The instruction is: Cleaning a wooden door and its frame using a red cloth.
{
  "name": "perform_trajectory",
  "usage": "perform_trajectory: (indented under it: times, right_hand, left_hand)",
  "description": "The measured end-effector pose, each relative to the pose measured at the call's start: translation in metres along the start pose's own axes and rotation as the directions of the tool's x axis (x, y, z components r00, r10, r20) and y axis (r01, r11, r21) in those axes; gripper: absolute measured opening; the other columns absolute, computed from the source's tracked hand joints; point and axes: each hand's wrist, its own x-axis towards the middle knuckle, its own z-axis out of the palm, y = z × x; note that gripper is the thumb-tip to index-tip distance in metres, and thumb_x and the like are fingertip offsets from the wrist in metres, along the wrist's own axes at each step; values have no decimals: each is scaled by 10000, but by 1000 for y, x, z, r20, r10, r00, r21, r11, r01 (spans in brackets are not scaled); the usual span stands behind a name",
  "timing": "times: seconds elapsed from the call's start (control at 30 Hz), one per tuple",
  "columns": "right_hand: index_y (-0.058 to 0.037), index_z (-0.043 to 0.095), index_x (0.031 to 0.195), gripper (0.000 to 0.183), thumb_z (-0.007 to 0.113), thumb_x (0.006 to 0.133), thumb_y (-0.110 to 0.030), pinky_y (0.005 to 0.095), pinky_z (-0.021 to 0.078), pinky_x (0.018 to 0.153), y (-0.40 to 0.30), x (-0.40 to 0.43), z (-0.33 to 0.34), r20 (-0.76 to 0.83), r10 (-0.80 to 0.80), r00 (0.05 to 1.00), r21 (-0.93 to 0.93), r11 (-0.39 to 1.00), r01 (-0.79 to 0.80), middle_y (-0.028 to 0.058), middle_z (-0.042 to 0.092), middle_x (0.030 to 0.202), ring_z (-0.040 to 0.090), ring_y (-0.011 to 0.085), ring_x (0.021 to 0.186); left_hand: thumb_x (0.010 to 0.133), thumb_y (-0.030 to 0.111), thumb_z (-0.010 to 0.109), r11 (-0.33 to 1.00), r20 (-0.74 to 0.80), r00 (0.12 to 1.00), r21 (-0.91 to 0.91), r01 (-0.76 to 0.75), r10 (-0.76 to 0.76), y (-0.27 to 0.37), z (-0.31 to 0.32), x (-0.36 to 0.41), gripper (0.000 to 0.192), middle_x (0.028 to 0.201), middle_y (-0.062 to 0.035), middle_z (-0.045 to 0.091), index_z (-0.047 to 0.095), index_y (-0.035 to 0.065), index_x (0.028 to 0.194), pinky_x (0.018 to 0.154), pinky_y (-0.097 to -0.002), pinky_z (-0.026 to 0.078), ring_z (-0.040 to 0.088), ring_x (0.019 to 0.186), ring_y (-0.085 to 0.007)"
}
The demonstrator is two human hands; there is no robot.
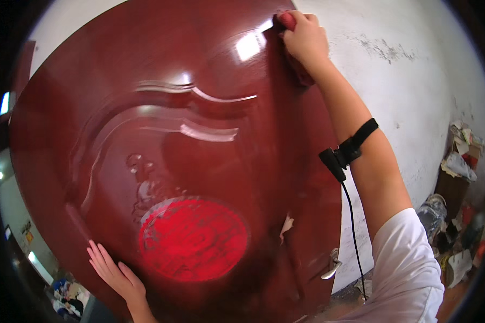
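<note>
A glossy dark-red door panel point(210, 165) with moulded trim fills most of the view. High on its right edge, my right hand point(307, 38) is closed around a bunched red thing point(287, 21), probably a cloth; most of it is hidden by the fingers. My left hand point(115, 272) rests at the lower left of the door, fingers extended and holding nothing. Between the hands is a round bright-red paper decoration point(194, 240) stuck on the panel. Raised carved ornament point(145, 187) shows above it. A metal door handle point(332, 264) sits at the lower right edge.
A black strap with a small device point(343, 155) is on my right arm, its cable point(353, 226) hanging down. A scuffed white wall point(392, 89) stands behind the door. Clutter point(460, 161) is piled at the far right, and heaped cloth items point(68, 296) lie lower left.
</note>
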Motion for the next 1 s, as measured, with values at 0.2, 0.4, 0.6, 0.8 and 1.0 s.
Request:
perform_trajectory:
  times: [0.2,0.4,0.6,0.8,1.0]
  right_hand:
    - [-180,665,1325,427,646,899,-208,554,529,1021,-98,-21,-2,72,-46,996,15,999,45,182,574,1429,581,474,1242]
    - [-86,718,1226,376,708,895,-265,542,567,885,-294,-107,-6,164,-439,883,160,895,416,194,596,1282,582,408,1182]
    - [-86,760,1173,357,694,887,-287,544,485,886,-445,-214,5,-73,-656,752,427,661,617,249,573,1383,529,445,1240]
    - [-184,774,1049,222,720,852,-274,504,503,845,-395,-181,-5,-108,-772,626,421,535,732,102,635,1211,575,353,1160]
    - [-286,752,1186,385,742,812,-196,527,544,977,-245,-97,-5,-100,-507,856,224,827,515,92,626,1352,599,400,1196]
  left_hand:
    - [1030,193,360,996,88,996,86,-35,28,-51,12,-15,611,1700,-232,295,365,10,1613,1273,-621,114,215,1583,-465]
    - [991,203,399,1000,90,995,2,-30,29,-41,12,-14,648,1701,-234,290,367,11,1608,1267,-646,98,209,1580,-478]
    - [965,184,428,998,89,995,26,-51,48,-31,14,-10,650,1687,-225,330,406,14,1592,1254,-657,148,253,1563,-485]
    - [1015,224,390,997,100,993,-52,-62,67,-48,0,-12,605,1679,-227,347,436,4,1577,1248,-613,214,301,1550,-460]
    - [1083,241,325,999,19,1000,31,4,-4,-103,-4,-11,565,1683,-224,338,434,-14,1575,1250,-566,253,321,1547,-435]
